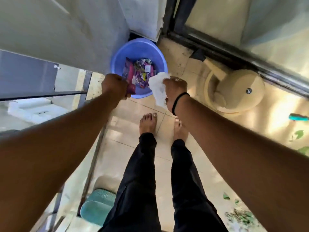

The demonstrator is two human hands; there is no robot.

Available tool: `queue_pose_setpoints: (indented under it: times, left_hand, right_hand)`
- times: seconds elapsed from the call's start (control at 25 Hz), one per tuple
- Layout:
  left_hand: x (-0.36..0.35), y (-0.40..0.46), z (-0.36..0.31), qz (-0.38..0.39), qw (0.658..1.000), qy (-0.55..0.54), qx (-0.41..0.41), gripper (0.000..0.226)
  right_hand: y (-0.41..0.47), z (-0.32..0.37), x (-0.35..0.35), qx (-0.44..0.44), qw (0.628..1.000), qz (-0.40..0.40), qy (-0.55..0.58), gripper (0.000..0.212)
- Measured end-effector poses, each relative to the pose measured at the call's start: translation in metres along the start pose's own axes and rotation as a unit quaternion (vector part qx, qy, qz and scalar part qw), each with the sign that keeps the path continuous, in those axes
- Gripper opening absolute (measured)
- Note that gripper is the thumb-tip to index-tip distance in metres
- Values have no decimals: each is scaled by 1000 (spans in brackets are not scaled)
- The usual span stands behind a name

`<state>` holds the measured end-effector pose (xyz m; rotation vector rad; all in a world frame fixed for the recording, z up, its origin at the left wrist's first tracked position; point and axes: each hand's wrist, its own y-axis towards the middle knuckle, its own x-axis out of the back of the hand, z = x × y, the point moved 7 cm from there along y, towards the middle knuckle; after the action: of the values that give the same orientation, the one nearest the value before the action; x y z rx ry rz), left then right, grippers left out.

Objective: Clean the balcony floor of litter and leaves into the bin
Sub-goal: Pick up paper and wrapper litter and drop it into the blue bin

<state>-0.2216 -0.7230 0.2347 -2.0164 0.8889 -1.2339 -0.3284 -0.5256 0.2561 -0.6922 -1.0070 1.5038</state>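
Litter felt light and floppy: our right hand pinched crumpled white tissue, left hand clamped a slick purple wrapper above the blue bin.

Home balcony, pale tiled floor underfoot, glass railing at one side overlooked buildings below, sliding door track opposite, blue plastic bin stood in the corner, bare feet on tiles.
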Motion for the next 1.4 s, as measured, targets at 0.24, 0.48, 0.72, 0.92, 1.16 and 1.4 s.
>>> queue_pose_setpoints:
  times: [0.24,0.48,0.72,0.92,1.16,1.4]
  left_hand:
    - [0,14,-29,99,992,-74,12,16]
    - [-1,-7,-13,107,982,-152,44,11]
    - [-27,-76,3,202,975,-73,57,16]
    - [-73,-128,34,240,967,50,68,10]
    - [-185,-219,39,274,941,199,-11,1]
    - [-388,-374,67,339,911,230,-52,17]
  right_hand:
    - [49,-3,-49,-24,998,20,-51,41]
    - [9,-2,-43,-100,986,125,-36,57]
    - [-38,-13,28,-103,989,93,58,47]
    - [-76,-46,98,-134,984,25,114,54]
    - [-109,-107,242,-132,949,-31,285,34]
    - [-123,-203,477,-109,898,-125,407,26]
